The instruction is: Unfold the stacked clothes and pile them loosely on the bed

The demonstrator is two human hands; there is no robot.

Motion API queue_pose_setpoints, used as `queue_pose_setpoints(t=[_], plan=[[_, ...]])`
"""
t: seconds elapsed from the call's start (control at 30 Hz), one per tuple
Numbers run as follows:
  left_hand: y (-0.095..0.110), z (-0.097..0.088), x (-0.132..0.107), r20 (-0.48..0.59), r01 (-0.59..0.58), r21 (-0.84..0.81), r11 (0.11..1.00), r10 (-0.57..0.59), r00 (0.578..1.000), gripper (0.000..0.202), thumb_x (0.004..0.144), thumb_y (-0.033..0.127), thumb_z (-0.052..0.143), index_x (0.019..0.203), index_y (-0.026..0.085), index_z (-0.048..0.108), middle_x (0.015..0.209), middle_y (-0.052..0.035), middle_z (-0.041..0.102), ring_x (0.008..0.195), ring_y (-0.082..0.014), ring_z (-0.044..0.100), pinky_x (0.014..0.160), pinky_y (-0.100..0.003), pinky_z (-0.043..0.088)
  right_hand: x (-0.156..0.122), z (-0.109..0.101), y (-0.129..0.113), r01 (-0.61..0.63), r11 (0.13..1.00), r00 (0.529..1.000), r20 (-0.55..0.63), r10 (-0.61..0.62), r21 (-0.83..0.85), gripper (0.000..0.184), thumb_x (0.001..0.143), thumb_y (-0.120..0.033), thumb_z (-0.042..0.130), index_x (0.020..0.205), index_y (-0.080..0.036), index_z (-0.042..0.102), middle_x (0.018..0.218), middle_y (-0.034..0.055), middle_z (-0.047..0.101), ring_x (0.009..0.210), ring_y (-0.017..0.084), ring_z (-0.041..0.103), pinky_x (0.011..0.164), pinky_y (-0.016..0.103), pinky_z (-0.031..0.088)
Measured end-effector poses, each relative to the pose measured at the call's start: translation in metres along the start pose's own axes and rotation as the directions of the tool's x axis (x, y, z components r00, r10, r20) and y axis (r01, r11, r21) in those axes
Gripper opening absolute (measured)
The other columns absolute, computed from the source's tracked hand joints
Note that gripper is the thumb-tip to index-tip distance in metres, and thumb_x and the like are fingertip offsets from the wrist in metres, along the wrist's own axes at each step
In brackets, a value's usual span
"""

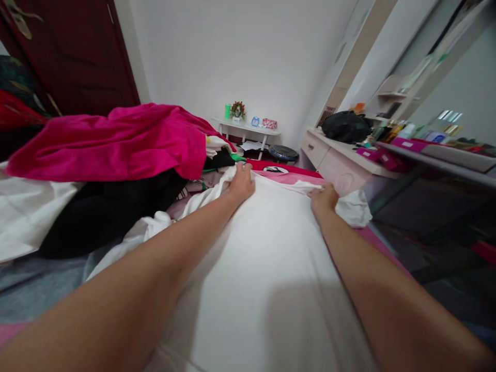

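A white shirt [263,248] lies spread out in front of me, its near part reaching the bottom of the view. At its far left corner my left hand [242,183] is closed on the cloth. My right hand [324,199] grips the far right corner, and a bunched white sleeve hangs out beyond it. Between the two hands the far edge of the shirt runs nearly straight. More of its white cloth lies crumpled to the left, partly hidden behind my left forearm. Just past the far edge are pink cloth and a red garment [302,169] with a black-and-white print.
Piled at the left are a bright pink garment [127,139], a black garment [112,212] and white cloth [31,212]. A small white table [248,125] stands by the back wall, near a round stool [283,153]. To the right is a dresser [341,160] bearing a black bag [346,127].
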State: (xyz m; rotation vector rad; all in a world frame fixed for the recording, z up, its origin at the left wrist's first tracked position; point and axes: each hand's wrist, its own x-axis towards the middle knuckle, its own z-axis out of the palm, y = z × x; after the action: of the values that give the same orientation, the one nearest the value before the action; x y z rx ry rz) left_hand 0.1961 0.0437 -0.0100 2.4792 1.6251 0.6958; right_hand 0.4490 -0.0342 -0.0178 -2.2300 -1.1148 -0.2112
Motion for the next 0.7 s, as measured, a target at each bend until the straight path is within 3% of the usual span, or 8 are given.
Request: queue_pose_setpoints(t=[0.07,0.17,0.27,0.47,0.7], plan=[[-0.003,0.011,0.0,0.058,-0.088,-0.011,0.996,0.089,0.994,0.062,0.092,0.04,0.047,0.145,0.015,0.03,0.155,-0.0147,0.019,0.135,-0.0272,0.036,0.11,-0.034,0.03,-0.012,0.01,0.0,0.069,0.997,0.997,0.033,-0.068,-0.022,0.056,0.085,-0.029,0.048,0.135,-0.006,0.039,0.12,0.0201,0.062,0.108,0.029,0.06,0.092,0.042,0.047],[-0.006,0.02,0.003,0.223,-0.201,0.015,0.979,0.193,0.956,0.061,0.094,0.055,0.034,0.145,0.02,0.035,0.156,-0.011,0.019,0.141,-0.033,0.021,0.113,-0.046,0.021,-0.024,0.019,-0.006,0.231,0.966,0.953,0.226,-0.201,-0.119,0.063,0.089,-0.047,0.044,0.143,-0.018,0.033,0.144,0.0143,0.045,0.13,0.029,0.042,0.107,0.048,0.033],[-0.006,0.017,0.003,0.334,-0.234,0.047,0.971,0.206,0.92,0.065,0.093,0.063,0.022,0.146,0.026,0.034,0.158,-0.0089,0.017,0.143,-0.0348,0.014,0.113,-0.053,0.015,-0.026,0.018,-0.011,0.283,0.925,0.9,0.403,-0.166,-0.252,0.062,0.093,-0.057,0.028,0.144,-0.022,0.035,0.154,0.0127,0.028,0.141,0.033,0.023,0.11,0.059,0.019],[-0.012,-0.004,-0.026,0.395,-0.269,0.034,0.963,0.234,0.889,0.067,0.094,0.062,0.022,0.15,0.025,0.026,0.159,-0.0086,0.013,0.145,-0.0322,0.004,0.115,-0.05,0.009,-0.043,-0.001,-0.004,0.299,0.913,0.878,0.454,-0.15,-0.277,0.064,0.094,-0.06,0.023,0.148,-0.026,0.029,0.157,0.0098,0.02,0.142,0.034,0.019,0.111,0.058,0.016],[-0.027,-0.033,-0.083,0.433,-0.334,0.02,0.942,0.293,0.853,0.064,0.095,0.058,0.024,0.15,0.025,0.023,0.159,-0.0099,0.011,0.145,-0.0326,0.008,0.114,-0.05,0.012,-0.091,-0.037,0.009,0.328,0.903,0.861,0.481,-0.165,-0.278,0.06,0.095,-0.057,0.025,0.148,-0.028,0.029,0.157,0.0072,0.021,0.143,0.031,0.019,0.112,0.056,0.017]])
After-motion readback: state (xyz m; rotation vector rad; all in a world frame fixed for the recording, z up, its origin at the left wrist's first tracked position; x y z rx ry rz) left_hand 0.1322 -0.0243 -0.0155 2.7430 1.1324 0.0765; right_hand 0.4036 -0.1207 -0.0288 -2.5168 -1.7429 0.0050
